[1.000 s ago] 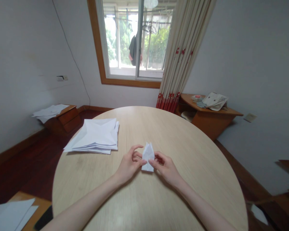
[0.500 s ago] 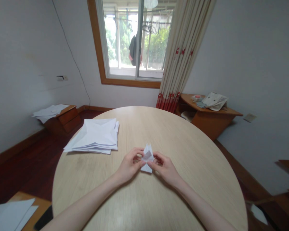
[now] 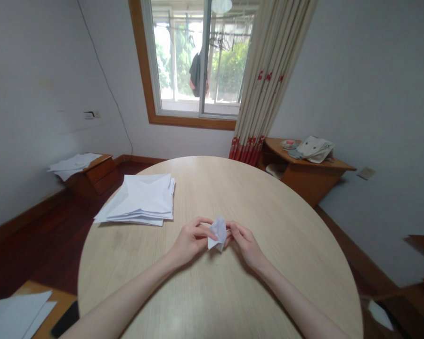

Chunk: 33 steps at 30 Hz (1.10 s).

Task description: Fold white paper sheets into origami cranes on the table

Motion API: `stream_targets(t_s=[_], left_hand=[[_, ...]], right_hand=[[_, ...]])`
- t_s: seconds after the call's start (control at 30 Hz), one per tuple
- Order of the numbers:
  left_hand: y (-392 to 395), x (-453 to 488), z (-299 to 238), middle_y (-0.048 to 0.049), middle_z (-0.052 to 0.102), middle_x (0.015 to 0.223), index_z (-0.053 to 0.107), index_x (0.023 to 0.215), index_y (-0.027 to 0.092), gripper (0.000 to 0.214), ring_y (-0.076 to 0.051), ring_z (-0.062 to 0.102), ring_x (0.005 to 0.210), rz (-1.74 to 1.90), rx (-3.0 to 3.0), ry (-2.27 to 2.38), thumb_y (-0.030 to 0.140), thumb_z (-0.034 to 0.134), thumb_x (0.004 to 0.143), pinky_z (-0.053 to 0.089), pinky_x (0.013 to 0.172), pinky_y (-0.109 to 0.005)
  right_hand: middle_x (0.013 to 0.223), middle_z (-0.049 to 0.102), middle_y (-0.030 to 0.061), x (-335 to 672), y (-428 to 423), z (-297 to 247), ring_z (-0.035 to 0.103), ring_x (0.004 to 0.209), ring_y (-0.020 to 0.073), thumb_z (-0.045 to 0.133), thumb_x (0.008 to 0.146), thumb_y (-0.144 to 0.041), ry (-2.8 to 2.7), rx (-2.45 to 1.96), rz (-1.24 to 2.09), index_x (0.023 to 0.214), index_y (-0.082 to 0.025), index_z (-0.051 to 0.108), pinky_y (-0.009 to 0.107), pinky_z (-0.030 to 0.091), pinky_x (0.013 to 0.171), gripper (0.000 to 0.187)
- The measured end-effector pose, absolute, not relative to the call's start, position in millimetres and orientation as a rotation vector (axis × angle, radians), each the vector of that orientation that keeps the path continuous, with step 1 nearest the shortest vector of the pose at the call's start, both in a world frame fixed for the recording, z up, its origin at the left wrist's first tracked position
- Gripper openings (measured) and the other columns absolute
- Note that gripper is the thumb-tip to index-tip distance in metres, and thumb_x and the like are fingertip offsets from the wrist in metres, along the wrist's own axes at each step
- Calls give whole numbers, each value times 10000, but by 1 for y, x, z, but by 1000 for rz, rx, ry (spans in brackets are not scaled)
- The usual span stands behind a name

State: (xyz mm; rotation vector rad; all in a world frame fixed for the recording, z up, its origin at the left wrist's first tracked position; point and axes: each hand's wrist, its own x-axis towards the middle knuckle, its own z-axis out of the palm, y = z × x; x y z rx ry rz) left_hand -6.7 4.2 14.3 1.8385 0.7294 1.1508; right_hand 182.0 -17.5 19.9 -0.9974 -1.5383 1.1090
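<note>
A small piece of folded white paper [image 3: 217, 231] is held between my two hands, just above the middle of the round table. My left hand [image 3: 193, 238] grips its left side, with a finger pressed across the front. On the other side, my right hand [image 3: 243, 239] pinches the paper's right edge between thumb and fingers. Several folds and a pointed top show on the paper; part of its back is hidden by my fingers.
On the left of the round wooden table [image 3: 268, 207] lies a stack of white paper sheets [image 3: 141, 195]. More sheets [image 3: 21, 313] rest on a low wooden surface at the lower left. A corner desk [image 3: 311, 174] holding a cloth bag [image 3: 316, 148] stands behind the table's right side.
The folded paper has tilted and turned, so a different face shows. My left finger now lies across its front, and my right thumb has shifted from the front to the right edge.
</note>
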Motion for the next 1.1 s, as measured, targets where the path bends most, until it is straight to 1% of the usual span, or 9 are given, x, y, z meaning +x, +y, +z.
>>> stream_targets(t_s=[0.17,0.33,0.5,0.6,0.67,0.73,0.83,0.93,1.1], left_hand=[[3,-5,15,-78,607,1061,757,764,200,130,-148,648,827,1135,1855,671,152,639,792,493,820,-295],[2,-5,14,-78,587,1070,755,759,193,129,-143,631,839,1124,1882,657,165,636,800,490,821,-291],[2,-5,14,-79,569,1073,754,746,201,123,-150,613,843,1120,1874,652,203,645,804,486,827,-312],[1,-6,17,-76,552,1085,761,741,224,126,-174,583,923,1120,1909,669,206,651,801,456,879,-336],[1,-7,19,-71,543,1077,766,725,241,116,-185,548,954,1133,1955,723,215,670,786,437,889,-338],[1,-8,20,-66,539,1021,769,707,246,97,-174,529,894,1149,1974,786,227,692,763,436,837,-314],[3,-9,19,-46,553,855,775,731,236,97,-143,530,749,1096,1903,806,244,683,761,430,713,-265],[3,-9,20,-42,606,766,775,766,214,124,-149,572,705,1018,1796,775,254,657,767,423,658,-249],[0,-11,27,-78,702,869,765,843,180,220,-203,631,829,956,1767,722,268,567,804,435,773,-291]], right_hand=[[652,603,-5,182,-16,19,571,544,143,532,823,-616,-1524,-1031,1140,834,-173,642,264,465,557,456],[585,577,-20,181,-17,20,563,511,137,492,826,-645,-1542,-1050,1136,737,-181,595,250,451,520,484],[581,575,-33,180,-19,23,573,468,132,491,824,-639,-1508,-1073,1137,723,-196,560,244,458,475,460],[592,580,-35,179,-19,25,584,454,138,505,809,-633,-1469,-1076,1156,734,-204,549,250,474,447,438],[594,587,-33,179,-19,26,594,454,145,527,806,-594,-1446,-1079,1174,756,-203,560,256,486,443,396],[609,605,-28,180,-19,26,605,465,149,572,794,-517,-1416,-1088,1181,785,-199,571,262,501,460,319],[644,620,-24,181,-18,27,610,466,150,625,756,-443,-1369,-1104,1156,803,-197,567,270,506,467,258],[651,602,-27,183,-17,26,595,450,144,639,745,-465,-1342,-1118,1106,780,-196,549,261,478,438,285],[624,581,-28,185,-15,26,551,440,126,657,738,-514,-1301,-1131,1021,744,-194,526,241,434,419,346]])
